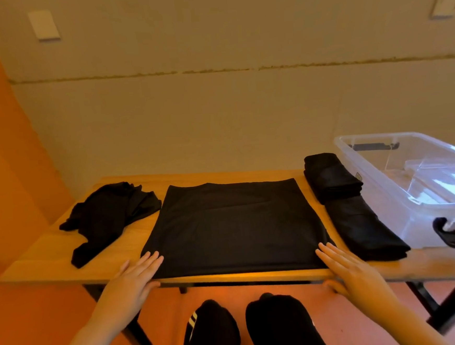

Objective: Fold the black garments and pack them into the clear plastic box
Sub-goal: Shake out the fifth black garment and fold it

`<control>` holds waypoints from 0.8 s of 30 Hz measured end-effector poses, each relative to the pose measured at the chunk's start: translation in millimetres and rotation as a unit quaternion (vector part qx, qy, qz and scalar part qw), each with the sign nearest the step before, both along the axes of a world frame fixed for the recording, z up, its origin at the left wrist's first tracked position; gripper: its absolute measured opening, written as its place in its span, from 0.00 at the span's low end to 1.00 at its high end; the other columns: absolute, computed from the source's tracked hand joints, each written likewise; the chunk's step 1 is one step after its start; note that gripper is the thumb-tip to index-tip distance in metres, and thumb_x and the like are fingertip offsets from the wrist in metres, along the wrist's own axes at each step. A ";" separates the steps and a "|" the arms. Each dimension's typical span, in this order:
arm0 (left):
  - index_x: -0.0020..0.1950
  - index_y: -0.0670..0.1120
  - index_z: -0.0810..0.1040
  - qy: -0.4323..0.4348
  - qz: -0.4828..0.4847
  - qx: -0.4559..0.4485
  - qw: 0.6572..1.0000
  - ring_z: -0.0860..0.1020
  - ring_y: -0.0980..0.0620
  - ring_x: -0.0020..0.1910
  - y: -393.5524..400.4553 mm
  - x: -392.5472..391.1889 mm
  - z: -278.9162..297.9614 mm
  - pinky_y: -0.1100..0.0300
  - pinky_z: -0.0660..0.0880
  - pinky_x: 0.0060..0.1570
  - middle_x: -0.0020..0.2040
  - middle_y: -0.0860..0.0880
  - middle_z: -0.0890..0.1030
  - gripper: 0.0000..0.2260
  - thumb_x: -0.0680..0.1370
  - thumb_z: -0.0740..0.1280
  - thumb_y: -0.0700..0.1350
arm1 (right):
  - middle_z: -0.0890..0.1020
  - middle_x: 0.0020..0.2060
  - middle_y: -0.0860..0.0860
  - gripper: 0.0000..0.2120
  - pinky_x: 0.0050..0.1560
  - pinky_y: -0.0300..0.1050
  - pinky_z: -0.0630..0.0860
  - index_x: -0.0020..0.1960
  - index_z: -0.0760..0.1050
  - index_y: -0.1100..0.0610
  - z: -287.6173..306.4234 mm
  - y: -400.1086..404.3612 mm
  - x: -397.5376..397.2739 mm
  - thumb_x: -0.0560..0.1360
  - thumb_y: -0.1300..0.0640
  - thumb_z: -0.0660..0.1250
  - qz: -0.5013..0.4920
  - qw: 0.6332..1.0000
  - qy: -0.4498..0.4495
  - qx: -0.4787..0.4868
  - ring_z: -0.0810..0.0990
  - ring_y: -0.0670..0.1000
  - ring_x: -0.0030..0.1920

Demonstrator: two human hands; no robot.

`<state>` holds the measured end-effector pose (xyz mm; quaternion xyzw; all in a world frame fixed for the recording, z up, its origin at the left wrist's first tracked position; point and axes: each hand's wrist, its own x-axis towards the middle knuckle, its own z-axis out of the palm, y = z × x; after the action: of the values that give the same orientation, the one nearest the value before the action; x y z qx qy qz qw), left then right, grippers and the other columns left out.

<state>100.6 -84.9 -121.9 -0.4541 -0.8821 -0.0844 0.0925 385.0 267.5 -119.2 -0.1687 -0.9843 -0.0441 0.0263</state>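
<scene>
A black garment (233,226) lies flat in a wide rectangle at the middle of the wooden table (51,259). My left hand (132,280) rests flat and open at its near left corner. At the near right corner my right hand (349,269) lies flat, fingers apart, holding nothing. A crumpled black garment (107,214) sits at the left. Two folded black garments lie at the right, one stack at the back (330,178) and one nearer (364,229). The clear plastic box (411,174) stands at the far right, with nothing black inside.
The table's front edge runs just under my hands. My knees in black trousers (247,331) sit below it. A beige wall stands behind the table. The box has black handles (454,233) and overhangs the right of the view.
</scene>
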 end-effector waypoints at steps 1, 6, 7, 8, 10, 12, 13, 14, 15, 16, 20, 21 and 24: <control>0.64 0.45 0.75 -0.011 -0.003 0.029 1.000 0.70 0.53 0.63 -0.2 1.4 -0.2 0.50 0.68 0.57 0.60 0.50 0.79 0.27 0.67 0.77 0.41 | 0.83 0.52 0.51 0.31 0.44 0.41 0.79 0.58 0.77 0.55 -2.2 -0.5 2.7 0.77 0.39 0.42 0.010 0.999 0.044 0.003 0.83 0.51 0.51; 0.60 0.50 0.78 -0.039 0.012 0.057 0.998 0.80 0.54 0.57 -5.2 10.2 10.8 0.57 0.66 0.59 0.57 0.53 0.81 0.25 0.67 0.73 0.30 | 0.85 0.44 0.50 0.16 0.45 0.39 0.78 0.48 0.83 0.54 -1.3 -7.3 16.3 0.60 0.59 0.78 0.010 0.990 0.139 0.010 0.85 0.50 0.44; 0.61 0.51 0.77 -0.060 0.023 0.063 0.996 0.78 0.56 0.59 -3.8 12.5 17.5 0.63 0.65 0.60 0.60 0.55 0.79 0.21 0.72 0.70 0.33 | 0.85 0.41 0.49 0.24 0.39 0.39 0.79 0.45 0.84 0.53 -3.6 -4.8 15.2 0.50 0.63 0.83 0.005 0.991 0.132 -0.012 0.85 0.50 0.40; 0.62 0.51 0.77 -0.098 0.033 0.058 0.993 0.78 0.59 0.58 -3.0 15.4 26.3 0.70 0.66 0.57 0.61 0.56 0.77 0.18 0.76 0.65 0.35 | 0.85 0.38 0.48 0.28 0.35 0.39 0.79 0.42 0.84 0.52 4.5 -6.3 15.6 0.44 0.65 0.84 -0.020 0.991 0.133 -0.026 0.85 0.50 0.36; 0.58 0.55 0.77 -0.156 0.041 0.027 0.987 0.77 0.65 0.45 0.5 14.5 47.3 0.76 0.70 0.46 0.57 0.58 0.78 0.14 0.79 0.61 0.38 | 0.84 0.36 0.46 0.21 0.37 0.38 0.79 0.44 0.84 0.51 22.9 -1.7 12.3 0.54 0.65 0.82 -0.033 0.984 0.167 -0.053 0.83 0.49 0.36; 0.51 0.58 0.77 -0.179 0.040 0.061 0.981 0.77 0.64 0.38 6.8 9.4 77.1 0.73 0.70 0.38 0.50 0.55 0.81 0.13 0.79 0.62 0.39 | 0.83 0.41 0.47 0.08 0.47 0.37 0.75 0.50 0.82 0.54 46.7 8.0 2.0 0.76 0.57 0.65 -0.041 0.961 0.247 -0.114 0.82 0.47 0.43; 0.48 0.58 0.78 -0.182 0.046 0.095 0.978 0.79 0.60 0.39 10.4 4.2 92.3 0.70 0.71 0.38 0.48 0.53 0.82 0.12 0.79 0.63 0.39 | 0.83 0.43 0.48 0.12 0.47 0.33 0.73 0.51 0.82 0.56 62.8 12.7 -6.2 0.79 0.55 0.60 -0.031 0.951 0.284 -0.115 0.80 0.45 0.43; 0.46 0.57 0.78 -0.174 0.054 0.132 0.974 0.80 0.52 0.40 15.5 -2.5 108.5 0.67 0.71 0.38 0.47 0.51 0.82 0.12 0.78 0.63 0.39 | 0.83 0.44 0.49 0.12 0.45 0.30 0.72 0.51 0.81 0.57 83.8 15.1 -15.2 0.79 0.56 0.60 -0.040 0.936 0.324 -0.129 0.78 0.44 0.43; 0.45 0.55 0.78 -0.168 0.062 0.172 0.969 0.80 0.47 0.41 21.4 -9.2 126.9 0.65 0.72 0.37 0.46 0.49 0.82 0.11 0.79 0.63 0.39 | 0.82 0.45 0.50 0.09 0.45 0.28 0.69 0.52 0.81 0.59 105.7 18.2 -25.1 0.78 0.60 0.62 -0.042 0.919 0.355 -0.165 0.76 0.44 0.44; 0.45 0.51 0.78 -0.171 0.063 0.222 0.958 0.78 0.47 0.38 29.2 -14.1 146.1 0.67 0.71 0.34 0.43 0.49 0.81 0.09 0.79 0.62 0.39 | 0.80 0.44 0.49 0.08 0.46 0.29 0.68 0.52 0.80 0.60 129.9 19.0 -34.1 0.77 0.62 0.63 -0.054 0.904 0.376 -0.199 0.75 0.45 0.45; 0.40 0.45 0.75 -0.196 0.082 0.430 0.877 0.71 0.53 0.32 58.2 -30.2 217.0 0.70 0.65 0.26 0.33 0.50 0.73 0.08 0.79 0.64 0.45 | 0.79 0.41 0.51 0.07 0.51 0.43 0.73 0.50 0.80 0.62 211.2 29.2 -64.2 0.75 0.61 0.66 -0.082 0.806 0.518 -0.275 0.78 0.51 0.45; 0.37 0.46 0.73 -0.207 0.086 0.465 0.856 0.70 0.53 0.30 63.8 -33.8 229.0 0.69 0.64 0.25 0.31 0.50 0.71 0.11 0.79 0.64 0.45 | 0.80 0.42 0.52 0.08 0.50 0.44 0.73 0.51 0.80 0.62 223.1 32.2 -70.5 0.76 0.61 0.65 -0.084 0.785 0.543 -0.288 0.78 0.52 0.46; 0.36 0.47 0.74 -0.199 0.082 0.527 0.822 0.73 0.49 0.33 73.9 -41.7 250.1 0.59 0.67 0.31 0.33 0.48 0.74 0.11 0.79 0.64 0.46 | 0.80 0.44 0.52 0.10 0.46 0.37 0.70 0.53 0.79 0.62 248.4 31.9 -81.1 0.78 0.61 0.61 -0.075 0.773 0.570 -0.268 0.77 0.50 0.46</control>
<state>58.9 -11.0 128.2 -0.2350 -0.7363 -0.6172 0.1473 303.9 299.4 129.2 -0.2369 -0.7452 0.3240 0.5325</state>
